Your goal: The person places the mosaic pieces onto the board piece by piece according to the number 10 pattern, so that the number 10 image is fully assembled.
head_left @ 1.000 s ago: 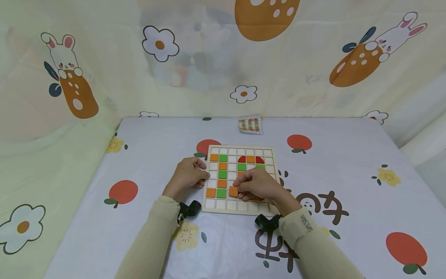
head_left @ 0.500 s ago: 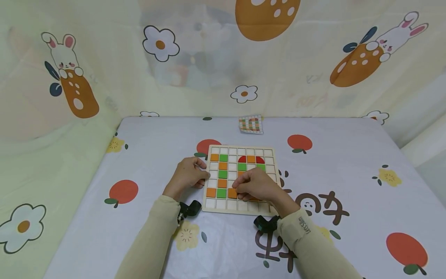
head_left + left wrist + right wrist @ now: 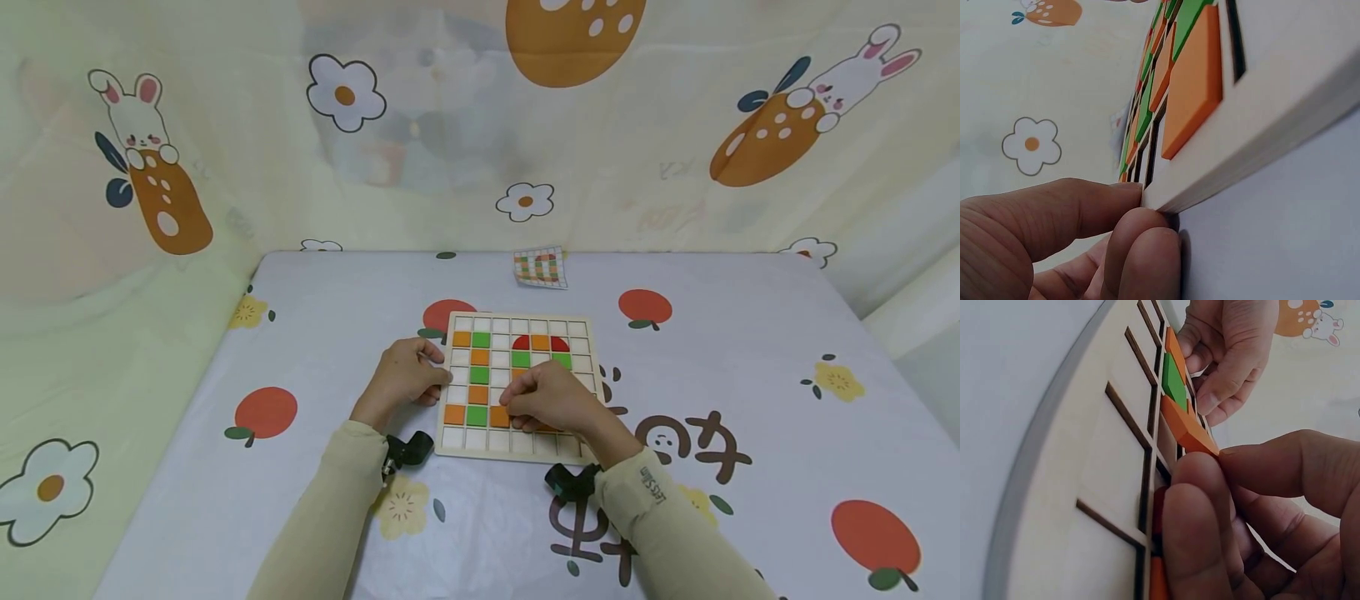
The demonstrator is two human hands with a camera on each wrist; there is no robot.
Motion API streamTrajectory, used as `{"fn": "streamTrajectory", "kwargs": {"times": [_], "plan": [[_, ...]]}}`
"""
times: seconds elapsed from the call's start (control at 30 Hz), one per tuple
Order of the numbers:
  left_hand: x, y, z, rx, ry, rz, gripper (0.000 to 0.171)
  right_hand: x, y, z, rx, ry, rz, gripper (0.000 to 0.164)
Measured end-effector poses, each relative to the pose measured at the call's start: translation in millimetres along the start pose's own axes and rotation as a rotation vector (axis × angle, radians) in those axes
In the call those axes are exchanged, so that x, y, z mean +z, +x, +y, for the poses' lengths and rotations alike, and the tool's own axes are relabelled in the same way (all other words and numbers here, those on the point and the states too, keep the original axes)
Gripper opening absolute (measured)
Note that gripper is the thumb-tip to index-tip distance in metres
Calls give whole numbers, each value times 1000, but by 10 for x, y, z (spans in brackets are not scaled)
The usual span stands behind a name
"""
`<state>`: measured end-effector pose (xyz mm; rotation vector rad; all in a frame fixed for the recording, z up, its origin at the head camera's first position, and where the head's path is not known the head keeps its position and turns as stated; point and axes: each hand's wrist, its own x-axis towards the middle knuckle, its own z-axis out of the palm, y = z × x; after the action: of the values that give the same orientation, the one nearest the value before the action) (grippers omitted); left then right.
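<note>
A wooden grid board [image 3: 487, 456] lies on the table with orange, green and red tiles in some of its cells. Along its left edge, my left hand [image 3: 401, 375] pinches the frame between thumb and fingers; the left wrist view shows the thumb [image 3: 1107, 203] at the top of the wooden rim [image 3: 1241, 147]. My right hand [image 3: 555, 398], over the lower middle of the board, pinches an orange square tile [image 3: 498, 417] by one side. In the right wrist view this orange tile [image 3: 1191, 430] tilts, its far end down beside a green tile [image 3: 1174, 381]. The right hand hides several cells.
A small patterned card [image 3: 540, 267] with a coloured grid lies behind the board near the table's back edge. The printed tablecloth [image 3: 712, 358] spreads around the board, and a printed curtain [image 3: 435, 158] hangs behind the table.
The orange tile in my right hand has shifted slightly left and down to the cell beside the green tile. My left hand has stayed at the board's edge.
</note>
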<state>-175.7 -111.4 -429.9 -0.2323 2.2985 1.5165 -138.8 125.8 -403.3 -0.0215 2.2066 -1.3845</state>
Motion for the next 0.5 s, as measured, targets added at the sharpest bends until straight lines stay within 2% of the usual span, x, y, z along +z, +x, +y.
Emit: {"fn": "streamTrajectory", "kwargs": {"times": [0.13,0.5], "plan": [[-6,-9,1,14,-35,-10,26,0,1,7,8,3,-2,10],[-8,-26,7,11,-35,-12,26,6,3,29,-10,20,-1,11]]}}
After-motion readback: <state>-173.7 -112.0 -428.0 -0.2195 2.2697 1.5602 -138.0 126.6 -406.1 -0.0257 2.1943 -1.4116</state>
